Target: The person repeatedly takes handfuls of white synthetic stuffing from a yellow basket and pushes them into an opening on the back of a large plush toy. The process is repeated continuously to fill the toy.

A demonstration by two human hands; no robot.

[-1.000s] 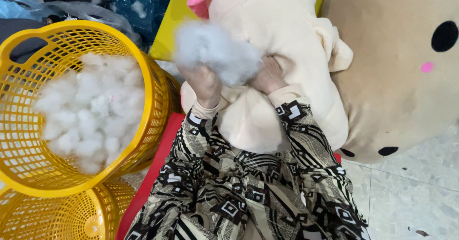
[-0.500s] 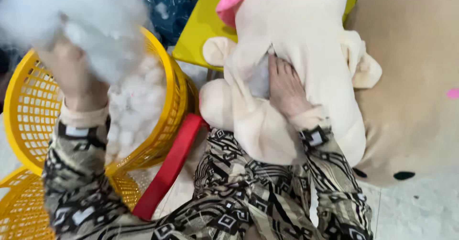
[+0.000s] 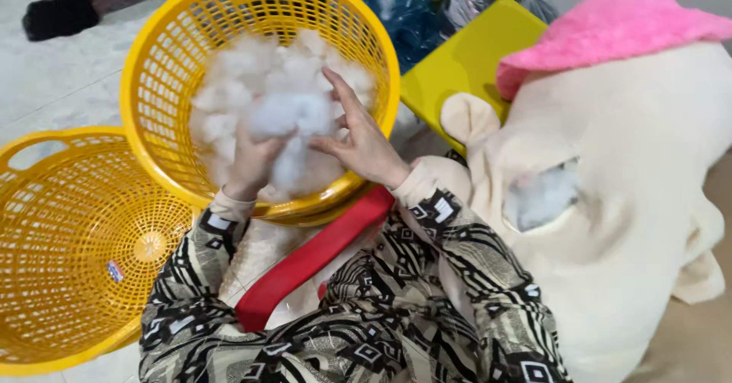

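Both hands are inside a yellow plastic basket [image 3: 152, 62] filled with white stuffing fibre [image 3: 259, 85]. My left hand [image 3: 255, 162] is closed around a clump of the white fibre [image 3: 293, 116]. My right hand [image 3: 362, 143] presses against the same clump from the right, fingers spread. To the right lies a large cream plush toy [image 3: 633, 200] with a pink hat [image 3: 610, 36]. An opening in the toy [image 3: 545, 196] shows white fibre inside it.
A second yellow basket [image 3: 76, 246] lies at the lower left. A red plastic stool edge [image 3: 305, 265] runs under my arms. A yellow-green board [image 3: 465, 59] sits behind the toy, with dark bags beyond it. Pale tiled floor lies at the upper left.
My left hand has come down from raised with a big clump into the basket. My right hand has left the toy's opening and joined it in the basket.
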